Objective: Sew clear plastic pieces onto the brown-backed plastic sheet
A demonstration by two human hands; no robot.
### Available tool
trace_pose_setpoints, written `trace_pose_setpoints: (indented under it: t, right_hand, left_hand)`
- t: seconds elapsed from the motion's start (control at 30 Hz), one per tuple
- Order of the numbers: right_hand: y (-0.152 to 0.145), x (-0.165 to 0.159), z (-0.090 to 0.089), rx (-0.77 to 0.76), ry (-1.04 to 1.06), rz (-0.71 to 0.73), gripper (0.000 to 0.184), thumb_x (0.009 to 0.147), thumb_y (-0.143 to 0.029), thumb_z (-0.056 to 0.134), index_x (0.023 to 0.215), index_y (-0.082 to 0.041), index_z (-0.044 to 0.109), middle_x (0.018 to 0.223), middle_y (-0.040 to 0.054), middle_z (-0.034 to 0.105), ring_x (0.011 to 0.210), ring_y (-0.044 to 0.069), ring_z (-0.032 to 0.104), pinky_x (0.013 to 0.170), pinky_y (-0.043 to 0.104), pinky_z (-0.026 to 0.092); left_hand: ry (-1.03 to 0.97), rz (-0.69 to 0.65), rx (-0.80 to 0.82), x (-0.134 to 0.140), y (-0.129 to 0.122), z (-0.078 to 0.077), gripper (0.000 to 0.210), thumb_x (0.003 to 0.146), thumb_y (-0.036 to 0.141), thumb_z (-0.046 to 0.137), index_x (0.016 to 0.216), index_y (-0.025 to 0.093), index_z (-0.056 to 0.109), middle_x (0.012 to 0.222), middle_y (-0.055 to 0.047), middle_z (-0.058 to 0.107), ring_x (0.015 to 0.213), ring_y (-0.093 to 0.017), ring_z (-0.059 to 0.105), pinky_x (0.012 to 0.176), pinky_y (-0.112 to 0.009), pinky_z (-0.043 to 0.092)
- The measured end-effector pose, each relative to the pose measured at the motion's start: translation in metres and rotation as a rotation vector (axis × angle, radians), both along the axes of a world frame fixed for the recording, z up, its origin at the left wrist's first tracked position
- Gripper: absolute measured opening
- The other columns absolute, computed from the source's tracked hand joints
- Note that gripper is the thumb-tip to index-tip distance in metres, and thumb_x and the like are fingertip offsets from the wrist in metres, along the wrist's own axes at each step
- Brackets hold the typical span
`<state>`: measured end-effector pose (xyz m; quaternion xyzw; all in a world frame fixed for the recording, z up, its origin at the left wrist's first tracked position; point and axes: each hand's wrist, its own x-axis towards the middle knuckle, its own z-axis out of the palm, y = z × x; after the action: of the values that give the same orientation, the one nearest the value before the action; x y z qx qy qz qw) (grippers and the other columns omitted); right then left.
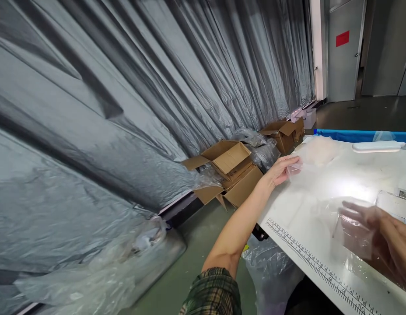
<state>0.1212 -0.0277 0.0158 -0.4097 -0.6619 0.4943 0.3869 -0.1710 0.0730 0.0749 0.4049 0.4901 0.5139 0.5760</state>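
Observation:
At the table's far left edge, my left hand [283,169] pinches the edge of a thin, clear plastic bag [294,169] between thumb and fingers. Beside those fingertips lies a pale pinkish, translucent heap [321,149], perhaps stacked plastic. Blurred by motion, my right hand [380,225] is over the right part of the table. Another clear, shiny plastic piece [352,225] overlaps its fingers, and I cannot tell whether they grip it. Both hands are at the white tabletop [308,205], which has a printed ruler [314,262] along its near edge.
On the right of the table are a white bar-shaped device [376,146] and a clear case or clipboard [391,203] with a metal clip. Open cardboard boxes [236,164] and plastic bags [147,249] lie on the floor along a grey curtain [140,87].

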Motion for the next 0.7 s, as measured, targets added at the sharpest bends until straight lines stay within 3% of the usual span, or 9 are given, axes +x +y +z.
trace_pose_setpoints:
  t: [0.07, 0.13, 0.2, 0.23, 0.3, 0.4, 0.53, 0.63, 0.7]
  right_hand:
    - [0.014, -0.018, 0.017, -0.160, 0.051, -0.091, 0.051, 0.093, -0.059, 0.036, 0.121, -0.023, 0.059, 0.131, 0.0162, 0.062, 0.106, 0.032, 0.068, 0.081, 0.048, 0.061]
    - [0.024, -0.029, 0.021, -0.045, -0.071, -0.263, 0.062, 0.082, -0.064, 0.052, 0.122, -0.017, 0.054, 0.142, 0.0233, 0.050, 0.124, 0.041, 0.055, 0.096, 0.060, 0.051]
    - [0.028, -0.033, 0.017, 0.127, -0.160, -0.331, 0.074, 0.074, -0.066, 0.058, 0.126, -0.014, 0.050, 0.147, 0.0266, 0.041, 0.133, 0.045, 0.044, 0.104, 0.067, 0.040]
    - [0.028, -0.033, 0.015, 0.166, -0.174, -0.317, 0.078, 0.074, -0.067, 0.058, 0.130, -0.014, 0.048, 0.148, 0.0260, 0.040, 0.133, 0.046, 0.043, 0.104, 0.068, 0.039]
    - [0.024, -0.031, 0.014, 0.100, -0.139, -0.230, 0.081, 0.075, -0.070, 0.057, 0.137, -0.019, 0.044, 0.149, 0.0224, 0.040, 0.130, 0.044, 0.047, 0.101, 0.065, 0.043]
    - [0.014, -0.026, 0.024, -0.193, -0.026, -0.132, 0.089, 0.073, -0.074, 0.059, 0.143, -0.023, 0.038, 0.150, 0.0197, 0.042, 0.133, 0.039, 0.047, 0.104, 0.058, 0.046]
    - [0.000, -0.016, 0.034, -0.504, 0.276, 0.096, 0.089, 0.071, -0.078, 0.058, 0.140, -0.023, 0.044, 0.142, 0.0175, 0.053, 0.127, 0.035, 0.054, 0.102, 0.053, 0.049]
    - [-0.013, 0.003, 0.028, -0.567, 0.389, 0.272, 0.075, 0.071, -0.070, 0.065, 0.128, -0.021, 0.057, 0.124, 0.0148, 0.067, 0.117, 0.032, 0.062, 0.094, 0.048, 0.055]
    - [-0.022, 0.024, 0.019, -0.617, 0.354, 0.257, 0.062, 0.071, -0.057, 0.075, 0.120, -0.020, 0.063, 0.111, 0.0120, 0.072, 0.106, 0.028, 0.068, 0.089, 0.042, 0.058]
  left_hand:
    - [0.000, 0.002, 0.026, -0.002, -0.006, 0.009, 0.024, 0.072, 0.029, 0.082, 0.080, 0.013, 0.066, 0.077, -0.001, 0.070, 0.068, -0.009, 0.065, 0.066, -0.021, 0.049]
    - [0.008, 0.005, 0.050, -0.003, -0.013, 0.017, 0.027, 0.071, 0.031, 0.083, 0.079, 0.013, 0.065, 0.074, 0.000, 0.068, 0.064, -0.007, 0.062, 0.061, -0.019, 0.046]
    - [0.019, -0.006, 0.058, -0.001, -0.021, 0.023, 0.030, 0.068, 0.032, 0.085, 0.075, 0.013, 0.062, 0.065, 0.002, 0.064, 0.057, -0.006, 0.057, 0.055, -0.018, 0.042]
    - [0.032, -0.036, 0.057, 0.002, -0.026, 0.025, 0.034, 0.065, 0.034, 0.086, 0.073, 0.013, 0.060, 0.061, 0.003, 0.061, 0.054, -0.006, 0.054, 0.051, -0.017, 0.039]
    - [0.078, -0.143, 0.048, 0.011, -0.036, 0.028, 0.041, 0.061, 0.038, 0.088, 0.071, 0.014, 0.057, 0.054, 0.004, 0.057, 0.047, -0.005, 0.050, 0.045, -0.017, 0.033]
    - [0.149, -0.346, 0.015, 0.036, -0.050, 0.031, 0.049, 0.062, 0.049, 0.087, 0.072, 0.016, 0.053, 0.047, 0.005, 0.054, 0.042, -0.005, 0.047, 0.039, -0.016, 0.026]
    - [0.098, -0.592, -0.059, 0.079, -0.066, 0.029, 0.049, 0.068, 0.053, 0.083, 0.078, 0.016, 0.052, 0.056, 0.001, 0.064, 0.047, -0.008, 0.056, 0.042, -0.016, 0.034]
    - [-0.054, -0.629, -0.072, 0.104, -0.074, 0.017, 0.043, 0.073, 0.044, 0.082, 0.080, 0.014, 0.053, 0.076, -0.004, 0.073, 0.065, -0.011, 0.067, 0.057, -0.019, 0.049]
    - [-0.113, -0.575, -0.082, 0.114, -0.078, 0.003, 0.038, 0.074, 0.036, 0.082, 0.080, 0.014, 0.052, 0.088, -0.006, 0.075, 0.078, -0.013, 0.070, 0.072, -0.023, 0.054]
